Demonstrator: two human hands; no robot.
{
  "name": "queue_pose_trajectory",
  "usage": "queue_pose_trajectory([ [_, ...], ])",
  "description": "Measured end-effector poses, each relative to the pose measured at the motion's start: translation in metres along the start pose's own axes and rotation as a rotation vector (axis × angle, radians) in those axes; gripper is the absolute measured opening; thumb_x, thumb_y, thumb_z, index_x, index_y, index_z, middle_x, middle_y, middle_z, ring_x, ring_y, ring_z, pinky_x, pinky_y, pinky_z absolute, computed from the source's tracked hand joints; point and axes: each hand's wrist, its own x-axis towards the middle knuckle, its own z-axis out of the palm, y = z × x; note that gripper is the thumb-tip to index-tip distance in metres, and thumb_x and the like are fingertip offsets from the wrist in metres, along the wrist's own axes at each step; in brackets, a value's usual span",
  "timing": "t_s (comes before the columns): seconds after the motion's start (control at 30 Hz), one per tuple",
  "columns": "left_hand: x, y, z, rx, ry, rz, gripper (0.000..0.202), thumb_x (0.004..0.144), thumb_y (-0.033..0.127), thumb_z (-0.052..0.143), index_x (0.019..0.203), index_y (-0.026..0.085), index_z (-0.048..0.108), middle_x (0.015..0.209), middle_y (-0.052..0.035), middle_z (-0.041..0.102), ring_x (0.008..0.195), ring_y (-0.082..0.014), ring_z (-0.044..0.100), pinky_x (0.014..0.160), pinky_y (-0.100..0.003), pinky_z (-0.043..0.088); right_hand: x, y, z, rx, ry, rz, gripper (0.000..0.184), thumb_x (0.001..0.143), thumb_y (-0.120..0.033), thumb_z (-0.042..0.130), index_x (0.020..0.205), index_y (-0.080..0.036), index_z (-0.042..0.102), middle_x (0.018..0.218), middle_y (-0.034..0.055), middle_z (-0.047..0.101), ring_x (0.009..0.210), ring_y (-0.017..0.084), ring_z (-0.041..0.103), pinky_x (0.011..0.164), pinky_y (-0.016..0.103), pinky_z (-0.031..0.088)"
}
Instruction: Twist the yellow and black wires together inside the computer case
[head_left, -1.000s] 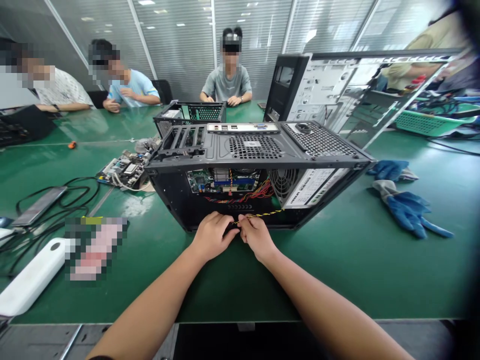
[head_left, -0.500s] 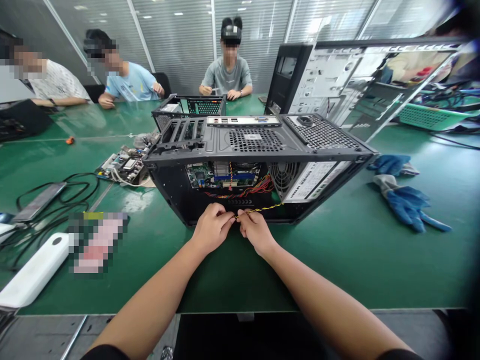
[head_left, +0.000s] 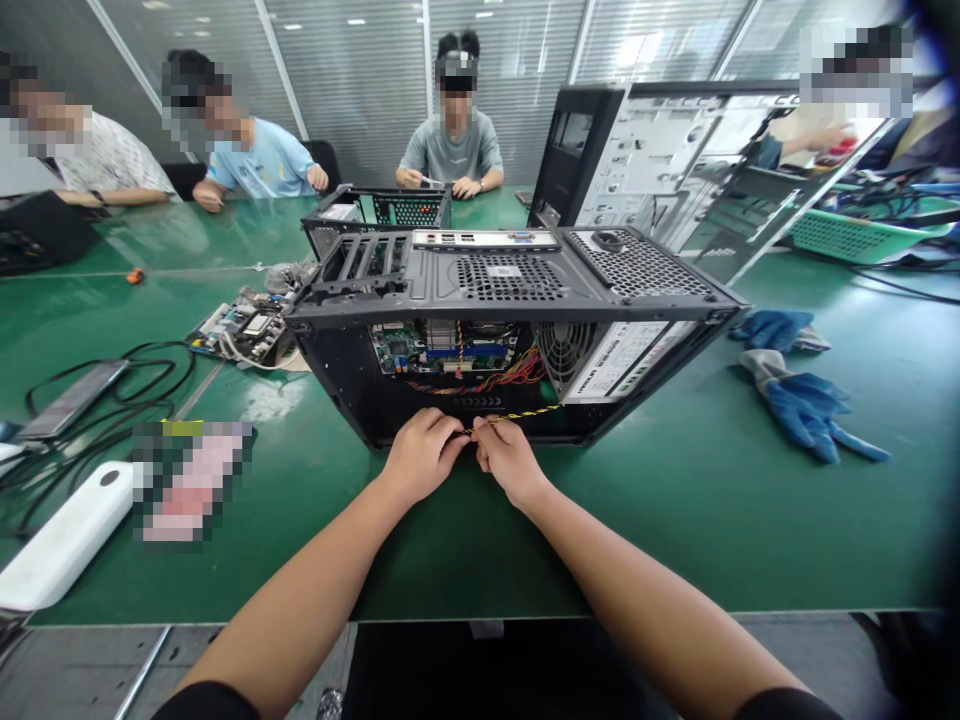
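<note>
Two bare hands show in the head view: my left hand and my right hand pinch a thin yellow-and-black twisted cable, fingertips closed on it just beside each other. It hangs across the lower edge of a black metal computer case's open side, leading toward a boxy, white-labelled power supply. The case stands back from the green table's near edge. I judge the cable light, limp and easily strained, best pinched close to its end; the case seems stiff and heavy, better held by its frame.
</note>
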Motion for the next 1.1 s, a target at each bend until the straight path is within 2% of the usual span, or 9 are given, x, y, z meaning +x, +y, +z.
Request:
queue_pose_trajectory([
  [0.23,0.0007,0.0017,-0.0004,0.051,-0.042,-0.002,0.020,0.099,0.028,0.053,0.088,0.019,0.067,0.080,-0.0047,0.059,0.076,-0.0189,0.057,0.071,-0.032,0.048,0.0009,0.0017,-0.0002,0.005,-0.004,-0.007,0.036,0.088,-0.051,0.057,0.068,-0.021,0.052,0.042,-0.0072,0.044,0.038,0.011,0.044,0.044,0.026,0.033],
  [0.43,0.0006,0.0014,-0.0003,0.033,-0.038,-0.001,0.017,0.099,0.027,0.052,0.096,0.018,0.066,0.083,-0.0050,0.061,0.079,-0.0192,0.057,0.073,-0.033,0.049,0.0004,0.0013,-0.0006,0.015,-0.009,-0.009,0.038,0.087,-0.053,0.058,0.068,-0.021,0.052,0.042,-0.0073,0.043,0.038,0.011,0.043,0.045,0.026,0.033],
  [1.1,0.0011,0.0016,-0.0015,0.068,-0.062,0.023,0.019,0.100,0.026,0.050,0.092,0.019,0.066,0.081,-0.0043,0.059,0.075,-0.0185,0.056,0.070,-0.032,0.048,-0.0006,-0.0020,0.0005,0.013,-0.005,-0.003,0.044,0.084,-0.061,0.058,0.066,-0.021,0.052,0.041,-0.0071,0.043,0.038,0.011,0.042,0.044,0.026,0.033],
])
